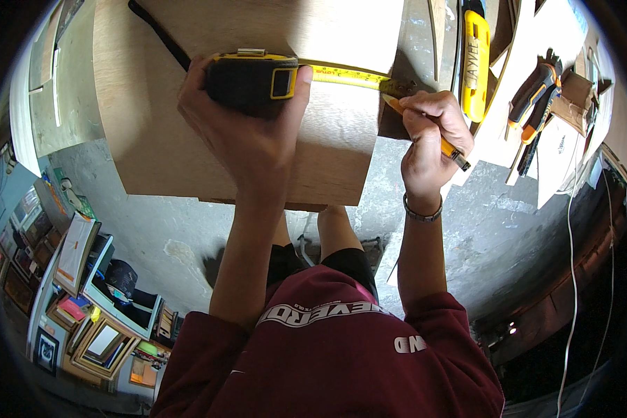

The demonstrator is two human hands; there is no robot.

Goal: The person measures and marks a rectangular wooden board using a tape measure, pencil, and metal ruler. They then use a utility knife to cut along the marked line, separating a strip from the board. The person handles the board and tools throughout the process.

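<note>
A tape measure (247, 82), gripped by the fingers of the left hand (254, 136), sits over a plywood panel (167, 153), its blade (348, 75) extending rightward. The right hand's (432, 132) fingers pinch a pencil (450, 149) near it. Farther right lie a utility knife (475, 70) and pliers (533, 97).

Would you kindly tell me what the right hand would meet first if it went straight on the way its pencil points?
The right hand would probably meet the yellow tape first, just beyond the tip of its pencil, though this one view leaves depth unclear.

one tape measure (247, 83), one pencil (450, 149), one wristband (423, 215)
</note>
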